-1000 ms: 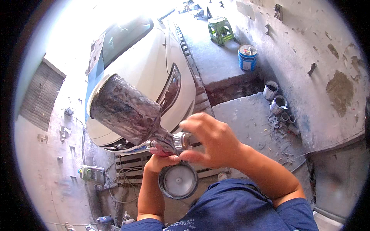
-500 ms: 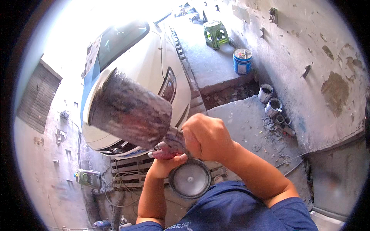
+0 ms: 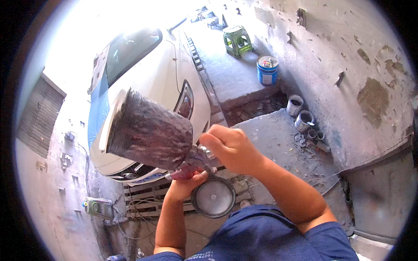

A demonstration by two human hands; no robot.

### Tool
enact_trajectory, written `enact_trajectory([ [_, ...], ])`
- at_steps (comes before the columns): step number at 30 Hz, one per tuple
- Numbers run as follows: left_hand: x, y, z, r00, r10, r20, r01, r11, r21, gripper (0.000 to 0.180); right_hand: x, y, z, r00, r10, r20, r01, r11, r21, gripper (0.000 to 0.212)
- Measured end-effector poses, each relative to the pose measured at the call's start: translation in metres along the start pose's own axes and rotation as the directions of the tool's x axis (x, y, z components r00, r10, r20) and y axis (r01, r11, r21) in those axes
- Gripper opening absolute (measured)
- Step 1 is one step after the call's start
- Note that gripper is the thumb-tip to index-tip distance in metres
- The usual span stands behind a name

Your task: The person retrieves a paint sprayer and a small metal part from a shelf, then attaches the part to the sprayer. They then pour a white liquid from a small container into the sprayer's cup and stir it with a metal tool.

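Note:
A spray gun (image 3: 197,162) with a large, paint-stained dark cup (image 3: 150,130) is in front of me, tilted so the cup's pale-rimmed wide end points left. My left hand (image 3: 186,186) grips the gun from below, its fingers partly hidden and some stained reddish. Curled close to the other side of the gun, by the cup's neck, is my right hand (image 3: 231,148); its fingertips are hidden, so what they hold cannot be seen. Just below the gun is a round grey lid-like disc (image 3: 213,197) with a dark rim.
A white car (image 3: 143,78) with blue sheeting stands ahead. To the right are a green stool (image 3: 237,41), a blue bucket (image 3: 267,70), and open cans (image 3: 304,120) beside scattered debris along the stained wall (image 3: 322,65). A hose (image 3: 143,202) trails over slatted boards at lower left.
The cup was smeared by motion and now looks sharper. My right hand has shifted slightly up and left, showing more of the gun's body. The whole view has moved a little.

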State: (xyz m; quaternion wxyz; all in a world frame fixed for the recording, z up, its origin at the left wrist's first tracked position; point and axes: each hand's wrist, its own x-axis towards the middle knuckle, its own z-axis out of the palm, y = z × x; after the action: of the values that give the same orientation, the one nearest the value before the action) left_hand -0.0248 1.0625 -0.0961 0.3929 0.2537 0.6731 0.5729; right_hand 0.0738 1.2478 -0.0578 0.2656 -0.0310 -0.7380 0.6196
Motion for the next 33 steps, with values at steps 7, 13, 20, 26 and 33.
enact_trajectory([
  [7, -0.005, -0.004, -0.017, 0.995, 0.018, 0.095, -0.017, 1.000, -0.013, 0.019, -0.013, 0.003, -0.006, 0.962, -0.270, 0.036, 0.272, 0.944, -0.187, 0.028],
  [13, -0.009, 0.001, -0.014, 0.999, 0.013, 0.048, -0.015, 1.000, 0.028, 0.020, -0.011, 0.003, -0.004, 0.996, -0.007, 0.086, 0.024, 0.981, -0.195, 0.022],
  [20, -0.004, -0.010, -0.012, 1.000, -0.015, 0.017, 0.016, 0.998, -0.064, 0.010, -0.013, 0.015, 0.007, 0.907, -0.414, 0.073, 0.417, 0.864, -0.281, 0.026],
  [26, -0.006, -0.014, 0.004, 0.997, -0.044, -0.069, 0.053, 0.990, 0.128, 0.014, -0.006, 0.030, 0.020, 0.929, -0.337, -0.156, 0.289, 0.920, -0.265, 0.013],
  [33, 0.004, -0.027, 0.017, 0.996, 0.020, -0.087, 0.001, 0.972, 0.234, 0.011, 0.003, 0.026, 0.007, 0.996, 0.055, -0.072, -0.075, 0.942, -0.326, 0.031],
])
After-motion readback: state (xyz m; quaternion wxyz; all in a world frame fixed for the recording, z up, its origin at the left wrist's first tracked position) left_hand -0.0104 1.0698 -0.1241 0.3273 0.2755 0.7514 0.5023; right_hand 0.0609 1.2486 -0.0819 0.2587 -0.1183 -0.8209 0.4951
